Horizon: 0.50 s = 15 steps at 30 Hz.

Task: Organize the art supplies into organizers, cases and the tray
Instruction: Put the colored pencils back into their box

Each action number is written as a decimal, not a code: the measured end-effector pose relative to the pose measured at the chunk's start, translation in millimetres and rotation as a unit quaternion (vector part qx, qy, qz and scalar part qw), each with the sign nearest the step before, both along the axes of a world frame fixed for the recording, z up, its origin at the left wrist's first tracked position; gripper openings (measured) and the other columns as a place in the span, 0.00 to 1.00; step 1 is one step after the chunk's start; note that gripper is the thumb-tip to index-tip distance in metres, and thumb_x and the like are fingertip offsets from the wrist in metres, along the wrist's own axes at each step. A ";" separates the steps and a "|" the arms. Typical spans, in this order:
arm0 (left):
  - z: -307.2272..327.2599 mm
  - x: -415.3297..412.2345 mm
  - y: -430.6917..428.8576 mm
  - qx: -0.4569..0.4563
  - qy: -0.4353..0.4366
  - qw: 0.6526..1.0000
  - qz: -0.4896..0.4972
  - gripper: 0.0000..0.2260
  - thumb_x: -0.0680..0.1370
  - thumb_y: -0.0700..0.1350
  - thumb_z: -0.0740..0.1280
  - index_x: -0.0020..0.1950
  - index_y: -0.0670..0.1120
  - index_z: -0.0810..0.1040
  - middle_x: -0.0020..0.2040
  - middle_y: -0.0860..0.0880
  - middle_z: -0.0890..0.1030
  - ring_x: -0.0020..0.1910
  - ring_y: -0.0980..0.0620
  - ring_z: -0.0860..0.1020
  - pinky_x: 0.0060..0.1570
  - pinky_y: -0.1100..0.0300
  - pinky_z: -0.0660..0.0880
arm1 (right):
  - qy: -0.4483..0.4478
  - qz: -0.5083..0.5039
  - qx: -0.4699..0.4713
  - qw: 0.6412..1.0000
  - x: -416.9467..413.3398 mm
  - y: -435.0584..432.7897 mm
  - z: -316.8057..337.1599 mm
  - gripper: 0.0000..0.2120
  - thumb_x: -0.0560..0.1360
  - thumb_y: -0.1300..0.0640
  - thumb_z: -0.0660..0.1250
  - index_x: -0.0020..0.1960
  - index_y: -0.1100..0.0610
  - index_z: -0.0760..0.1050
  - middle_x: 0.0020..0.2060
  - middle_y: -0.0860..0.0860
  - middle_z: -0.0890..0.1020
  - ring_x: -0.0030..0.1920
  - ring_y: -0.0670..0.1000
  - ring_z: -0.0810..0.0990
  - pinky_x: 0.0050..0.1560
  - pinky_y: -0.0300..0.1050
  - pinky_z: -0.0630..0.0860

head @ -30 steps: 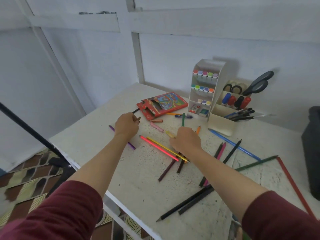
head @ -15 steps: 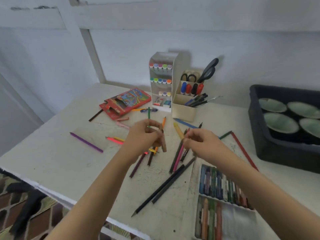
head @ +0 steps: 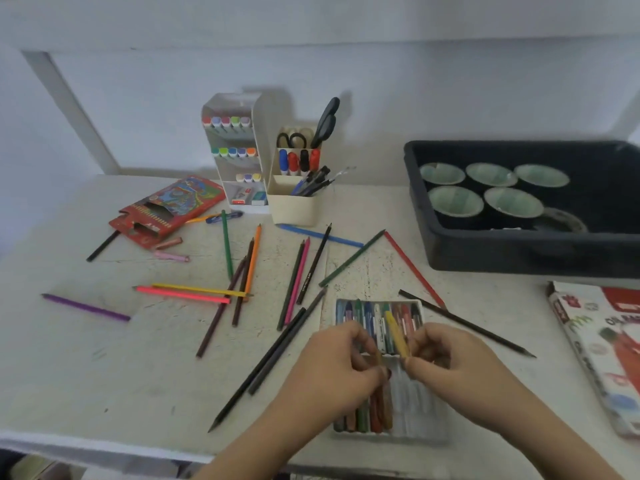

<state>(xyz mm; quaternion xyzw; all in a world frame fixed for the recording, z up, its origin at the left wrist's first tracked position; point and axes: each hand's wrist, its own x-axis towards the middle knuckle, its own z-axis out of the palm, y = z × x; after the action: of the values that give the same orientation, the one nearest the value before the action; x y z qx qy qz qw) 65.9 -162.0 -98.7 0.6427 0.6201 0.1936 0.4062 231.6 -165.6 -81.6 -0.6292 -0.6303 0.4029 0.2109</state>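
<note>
A white pastel case (head: 419, 427) with two rows of oil pastels lies near the table's front edge. Both my hands hover over it. My right hand (head: 446, 358) pinches a yellow pastel (head: 396, 332) that tilts up over the case. My left hand (head: 341, 365) grips a brown pastel (head: 379, 358) with curled fingers, mostly hidden. Several coloured pencils (head: 299, 270) lie scattered across the table. A red pencil box (head: 169, 209) lies open at the back left, with two loose pastels (head: 169, 249) beside it.
A white marker organizer (head: 235, 150) and a cream pen holder (head: 294, 206) with scissors stand at the back. A black tray (head: 519, 251) holding several green bowls sits at the right. The pastel box lid (head: 595, 344) lies at the far right edge.
The view swung right and down. Both hands came from the pencils at mid-table to above the pastel case, each carrying a pastel picked from the table.
</note>
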 end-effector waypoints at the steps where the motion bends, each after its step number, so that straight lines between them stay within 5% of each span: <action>1: 0.6 1.1 -1.4 0.019 0.014 1.000 -0.003 0.09 0.71 0.49 0.73 0.43 0.55 0.73 0.33 0.52 0.81 0.30 0.61 0.77 0.31 0.67 0.72 | -0.010 -0.003 -0.002 1.000 0.7 -5.8 -1.9 0.04 0.70 0.58 0.70 0.39 0.53 0.76 0.32 0.49 0.80 0.32 0.44 0.77 0.33 0.35 0.73; 7: -2.0 3.5 -5.5 0.102 0.068 0.992 -0.027 0.09 0.72 0.52 0.72 0.47 0.55 0.73 0.34 0.54 0.79 0.33 0.62 0.76 0.31 0.71 0.68 | -0.052 -0.013 -0.026 0.998 1.4 -28.5 -7.0 0.06 0.69 0.55 0.70 0.42 0.49 0.73 0.31 0.50 0.80 0.29 0.41 0.75 0.30 0.34 0.70; 15: -6.8 -1.9 -5.4 0.135 0.039 0.987 -0.074 0.08 0.73 0.54 0.70 0.50 0.54 0.82 0.38 0.58 0.79 0.38 0.62 0.76 0.38 0.71 0.72 | -0.059 -0.007 -0.036 0.998 -3.9 -38.4 -8.7 0.08 0.69 0.54 0.70 0.42 0.47 0.71 0.31 0.48 0.81 0.31 0.41 0.76 0.32 0.35 0.71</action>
<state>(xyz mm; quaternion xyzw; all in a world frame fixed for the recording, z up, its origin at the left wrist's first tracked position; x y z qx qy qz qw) 64.0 -167.4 -105.6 0.7428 0.5541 0.2202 0.3044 227.7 -204.0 -90.3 -0.6632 -0.6226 0.3860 0.1530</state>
